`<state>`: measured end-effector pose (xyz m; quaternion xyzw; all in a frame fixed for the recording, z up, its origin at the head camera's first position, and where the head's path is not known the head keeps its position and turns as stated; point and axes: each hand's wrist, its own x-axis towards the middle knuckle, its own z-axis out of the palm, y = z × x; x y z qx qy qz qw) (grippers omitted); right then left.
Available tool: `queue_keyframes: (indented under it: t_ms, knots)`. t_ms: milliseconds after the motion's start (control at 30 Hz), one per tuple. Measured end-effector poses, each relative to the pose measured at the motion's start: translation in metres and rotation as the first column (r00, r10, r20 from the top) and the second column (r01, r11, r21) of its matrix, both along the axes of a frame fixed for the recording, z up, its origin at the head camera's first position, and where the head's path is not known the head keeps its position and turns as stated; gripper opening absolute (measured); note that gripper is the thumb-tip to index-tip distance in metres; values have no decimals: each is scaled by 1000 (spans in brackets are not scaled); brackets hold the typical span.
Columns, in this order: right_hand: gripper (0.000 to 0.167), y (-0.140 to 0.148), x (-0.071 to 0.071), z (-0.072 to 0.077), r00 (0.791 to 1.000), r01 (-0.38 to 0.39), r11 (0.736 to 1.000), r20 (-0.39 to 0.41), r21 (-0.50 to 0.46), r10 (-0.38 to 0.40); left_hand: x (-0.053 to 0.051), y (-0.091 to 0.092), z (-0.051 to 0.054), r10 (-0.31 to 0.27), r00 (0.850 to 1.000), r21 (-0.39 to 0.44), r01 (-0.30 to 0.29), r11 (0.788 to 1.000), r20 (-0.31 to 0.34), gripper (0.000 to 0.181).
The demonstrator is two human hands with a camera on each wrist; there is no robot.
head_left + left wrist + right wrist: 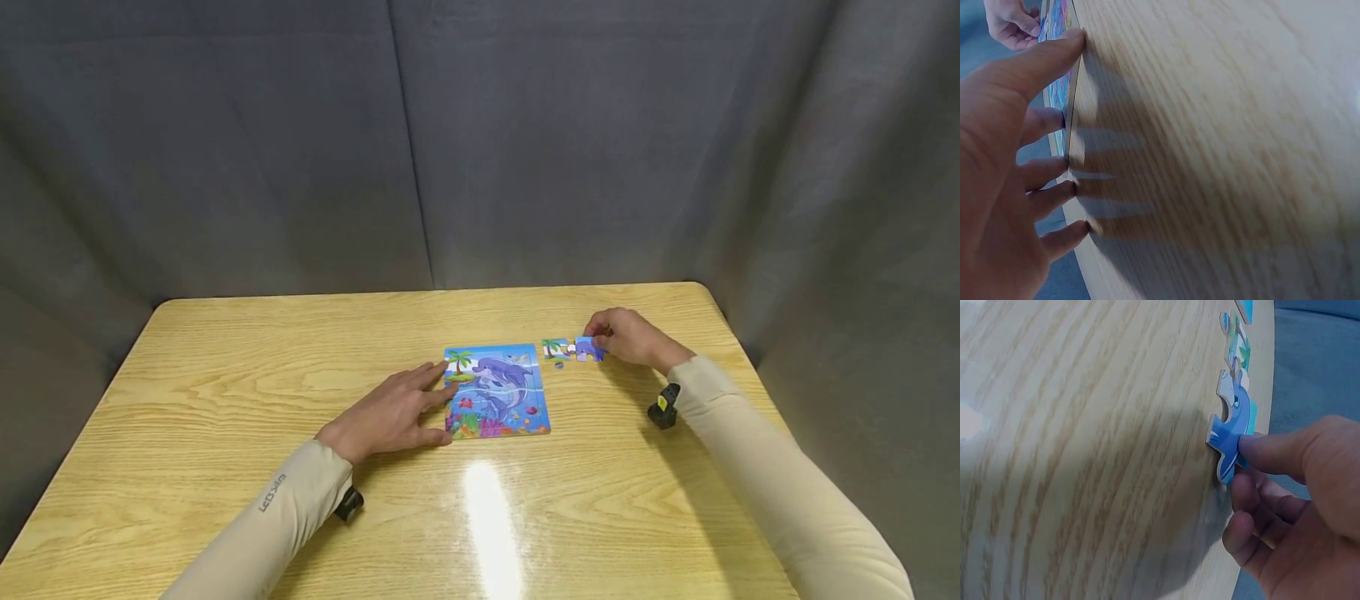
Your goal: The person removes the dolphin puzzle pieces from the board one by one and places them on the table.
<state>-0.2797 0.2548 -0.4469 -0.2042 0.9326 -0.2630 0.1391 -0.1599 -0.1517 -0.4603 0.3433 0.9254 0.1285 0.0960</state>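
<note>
A dolphin jigsaw puzzle (pixel 501 390) lies on the table in the head view, its picture showing a palm tree, coral and a crab. My left hand (pixel 393 408) rests at its left edge with the fingers spread and thumb at the near corner. To the right of the puzzle, my right hand (pixel 630 336) pinches a blue dolphin puzzle piece (pixel 1235 428) between thumb and fingers. Beside that piece sits a palm-tree puzzle piece (pixel 554 349); whether the two interlock I cannot tell.
The wooden table (pixel 225 375) has a bright glare patch near its front. Grey curtains (pixel 300 167) stand behind it and at both sides. Each wrist carries a small black camera (pixel 663 407).
</note>
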Motion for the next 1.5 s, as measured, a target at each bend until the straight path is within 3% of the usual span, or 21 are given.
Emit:
queue_keyframes:
  t_ms: [467, 667, 800, 933, 1133, 1500]
  knots:
    - [11, -5, -3, -9, 998, 28, 998, -51, 49, -25, 1, -1, -1, 0, 1000, 6, 0, 1000, 4, 75]
    - [12, -12, -1, -3, 998, 1, 1000, -71, 19, 0, 2, -1, -2, 2, 1000, 3, -2, 1000, 4, 75]
    - [12, -28, 6, 4, 999, -10, 1000, -35, -3, 10, 2, -2, -2, 2, 1000, 1, -2, 1000, 4, 75]
    - [14, -47, 14, 7, 998, -63, 998, -18, 10, 64, 2, -2, -2, 1, 1000, 1, -1, 1000, 8, 75]
    - [20, -72, 23, 8, 982, -179, 983, -54, 40, 181, 2, -1, -1, 0, 1000, -5, 0, 1000, 0, 74]
    - [23, -86, 26, 1, 972, -221, 971, -59, 94, 227, 3, -1, -1, 4, 1000, -3, -4, 1000, 18, 74]
